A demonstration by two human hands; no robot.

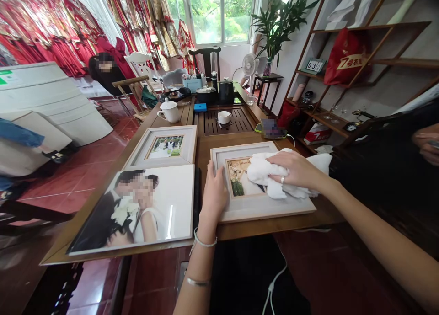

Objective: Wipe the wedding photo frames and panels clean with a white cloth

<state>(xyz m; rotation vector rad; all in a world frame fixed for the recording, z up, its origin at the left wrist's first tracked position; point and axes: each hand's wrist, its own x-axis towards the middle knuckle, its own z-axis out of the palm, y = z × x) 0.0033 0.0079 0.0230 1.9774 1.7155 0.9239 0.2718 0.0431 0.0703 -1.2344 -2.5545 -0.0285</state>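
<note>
A picture frame (236, 210) with a light wooden edge and pale mat lies on the brown table (247, 230) before me. My left hand (215, 191) rests on its left side, fingers stretched along the edge. With my right hand (291, 168) I grip a bunched white towel (270, 180), pressed on the right part of the frame and covering some of the photo. To the left lies a large glossy photo panel (151, 210) of a couple. Behind that panel is a second picture frame (139, 152) with a small photo in it.
Behind the frames stand a lidded white mug (168, 110), a slatted tea tray (211, 123) with a white cup (224, 117), and a blue box (200, 107). A phone (270, 128) on a cable sits at the right edge. Another person's hand (427, 141) shows far right.
</note>
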